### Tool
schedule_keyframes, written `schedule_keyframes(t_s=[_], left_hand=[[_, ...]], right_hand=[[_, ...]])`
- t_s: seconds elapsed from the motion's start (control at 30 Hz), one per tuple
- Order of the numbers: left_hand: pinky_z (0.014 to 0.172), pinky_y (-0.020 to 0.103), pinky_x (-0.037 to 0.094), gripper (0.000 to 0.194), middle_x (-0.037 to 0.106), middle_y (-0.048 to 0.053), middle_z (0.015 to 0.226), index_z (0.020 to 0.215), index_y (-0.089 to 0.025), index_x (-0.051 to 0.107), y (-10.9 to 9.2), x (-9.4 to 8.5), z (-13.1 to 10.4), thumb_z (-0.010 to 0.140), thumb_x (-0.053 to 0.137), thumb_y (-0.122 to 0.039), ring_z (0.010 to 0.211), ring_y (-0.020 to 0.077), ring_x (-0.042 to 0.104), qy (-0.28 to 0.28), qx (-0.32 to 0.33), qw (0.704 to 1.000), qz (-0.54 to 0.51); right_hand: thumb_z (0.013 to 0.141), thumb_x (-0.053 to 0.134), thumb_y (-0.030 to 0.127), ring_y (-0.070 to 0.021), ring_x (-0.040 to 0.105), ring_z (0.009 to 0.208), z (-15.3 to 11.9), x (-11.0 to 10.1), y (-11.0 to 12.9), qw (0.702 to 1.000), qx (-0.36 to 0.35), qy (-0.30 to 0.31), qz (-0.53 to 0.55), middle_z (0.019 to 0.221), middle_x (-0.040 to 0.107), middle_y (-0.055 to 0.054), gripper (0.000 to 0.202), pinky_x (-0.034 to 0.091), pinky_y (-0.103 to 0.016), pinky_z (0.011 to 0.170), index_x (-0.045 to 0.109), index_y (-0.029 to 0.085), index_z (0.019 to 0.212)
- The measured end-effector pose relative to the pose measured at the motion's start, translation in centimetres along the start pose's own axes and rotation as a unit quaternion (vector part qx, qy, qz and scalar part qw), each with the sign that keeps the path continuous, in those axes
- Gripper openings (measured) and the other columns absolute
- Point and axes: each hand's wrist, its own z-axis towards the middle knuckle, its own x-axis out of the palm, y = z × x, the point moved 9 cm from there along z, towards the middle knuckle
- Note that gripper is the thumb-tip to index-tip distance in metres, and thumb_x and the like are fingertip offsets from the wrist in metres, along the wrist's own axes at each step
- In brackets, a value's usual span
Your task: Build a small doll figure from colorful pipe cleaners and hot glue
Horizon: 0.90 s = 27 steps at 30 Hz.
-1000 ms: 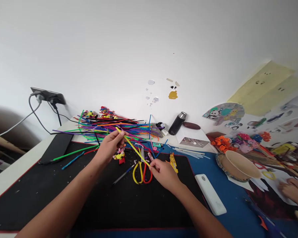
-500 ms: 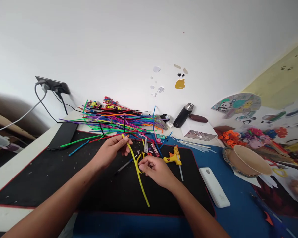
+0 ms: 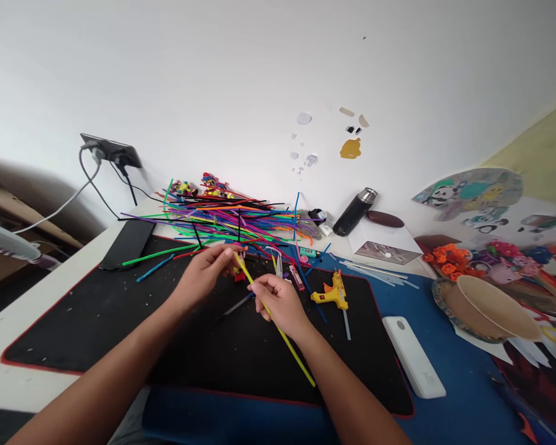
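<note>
A yellow pipe cleaner (image 3: 293, 350) runs slantwise between my two hands, its lower end hanging over the black mat. My left hand (image 3: 208, 269) pinches its upper end between thumb and fingers. Lower along the stem, my right hand (image 3: 278, 301) closes round it. Just beyond my hands lie a pair of scissors (image 3: 278, 266), a small pink-labelled item (image 3: 296, 278) and a pen (image 3: 237, 305). To the right of my right hand rests a yellow hot glue gun (image 3: 332, 293) with a glue stick in it.
Many coloured pipe cleaners (image 3: 231, 222) are heaped at the back by the wall. A phone (image 3: 128, 245) lies at left. A black flask (image 3: 354, 211) leans near a white box (image 3: 389, 242). At right are a white power bank (image 3: 414, 357) and a bowl (image 3: 495, 308).
My right hand has moved up toward my left hand and now grips the yellow pipe cleaner's stem. The curled yellow piece by it no longer shows. The view has shifted slightly left.
</note>
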Motion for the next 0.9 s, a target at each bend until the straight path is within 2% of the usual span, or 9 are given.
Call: schedule_keyframes(t_s=[0.1,0.17,0.23,0.3,0.47,0.53,0.67,0.77,0.9], left_hand=[[0.076,0.036,0.049,0.058,0.076,0.008,0.088,0.112,-0.02,0.077,0.5,-4.6,1.9,0.087,0.066,-0.071,0.081,0.0263,0.066,-0.121,0.017,0.985,0.126],[0.077,0.036,0.048,0.052,0.077,0.008,0.091,0.109,-0.02,0.077,1.0,-5.9,3.3,0.087,0.066,-0.065,0.085,0.0274,0.067,-0.134,0.007,0.968,0.21],[0.076,0.036,0.048,0.046,0.078,0.008,0.091,0.104,-0.019,0.077,1.5,-5.6,4.6,0.089,0.062,-0.06,0.083,0.0273,0.068,-0.105,0.001,0.962,0.252],[0.075,0.036,0.047,0.043,0.079,0.008,0.092,0.106,-0.02,0.077,2.1,-4.3,5.5,0.09,0.062,-0.057,0.082,0.028,0.07,-0.055,-0.005,0.956,0.289],[0.074,0.036,0.048,0.044,0.082,0.011,0.096,0.114,-0.019,0.081,3.2,-2.0,6.8,0.091,0.064,-0.053,0.087,0.0309,0.073,-0.007,-0.005,0.924,0.383],[0.077,0.036,0.049,0.041,0.083,0.011,0.102,0.108,-0.021,0.082,3.6,-1.5,7.4,0.089,0.066,-0.054,0.092,0.0313,0.073,0.009,0.0,0.926,0.378],[0.072,0.035,0.047,0.041,0.082,0.008,0.091,0.089,-0.023,0.081,4.6,-1.1,8.2,0.085,0.068,-0.061,0.084,0.03,0.072,0.054,-0.019,0.929,0.366],[0.073,0.036,0.047,0.046,0.08,0.007,0.086,0.086,-0.023,0.078,4.4,-1.3,8.4,0.077,0.075,-0.068,0.082,0.0293,0.07,0.05,-0.03,0.938,0.342],[0.073,0.035,0.047,0.058,0.078,0.006,0.085,0.087,-0.021,0.075,3.9,-1.0,7.7,0.067,0.084,-0.075,0.082,0.0263,0.068,0.058,-0.05,0.966,0.246]], right_hand=[[0.086,0.078,0.061,-0.007,0.036,0.04,1.5,-2.2,-0.5,0.994,-0.01,-0.082,0.077,0.054,0.053,0.007,0.042,0.024,-0.022,0.04,0.072,0.019,0.09],[0.085,0.08,0.063,-0.0064,0.033,0.041,2.4,-3.5,-0.5,0.985,-0.026,-0.128,0.115,0.054,0.049,0.008,0.045,0.022,-0.022,0.041,0.072,0.019,0.091],[0.083,0.081,0.067,-0.0061,0.031,0.041,3.1,-4.0,-0.4,0.981,-0.044,-0.14,0.13,0.054,0.046,0.009,0.049,0.021,-0.022,0.041,0.072,0.019,0.09],[0.081,0.082,0.07,-0.0061,0.03,0.041,3.5,-3.8,-0.6,0.98,-0.053,-0.133,0.138,0.053,0.045,0.009,0.052,0.021,-0.022,0.042,0.071,0.02,0.09],[0.081,0.083,0.071,-0.0069,0.028,0.043,2.8,-3.5,-1.3,0.985,-0.061,-0.106,0.124,0.053,0.036,0.011,0.053,0.021,-0.024,0.043,0.072,0.02,0.092],[0.081,0.085,0.069,-0.007,0.028,0.045,2.4,-4.2,-1.2,0.984,-0.063,-0.114,0.12,0.054,0.037,0.011,0.051,0.022,-0.024,0.044,0.071,0.021,0.091],[0.082,0.084,0.069,-0.0064,0.025,0.044,2.1,-5.7,-0.8,0.977,-0.065,-0.145,0.145,0.053,0.035,0.011,0.051,0.02,-0.024,0.043,0.072,0.02,0.089],[0.082,0.084,0.07,-0.0062,0.028,0.043,2.1,-5.4,-0.7,0.977,-0.055,-0.14,0.153,0.054,0.039,0.01,0.053,0.02,-0.024,0.043,0.073,0.019,0.09],[0.083,0.082,0.071,-0.0063,0.032,0.043,1.9,-4.4,-0.6,0.98,-0.047,-0.117,0.154,0.054,0.041,0.01,0.055,0.019,-0.024,0.043,0.074,0.018,0.091]])
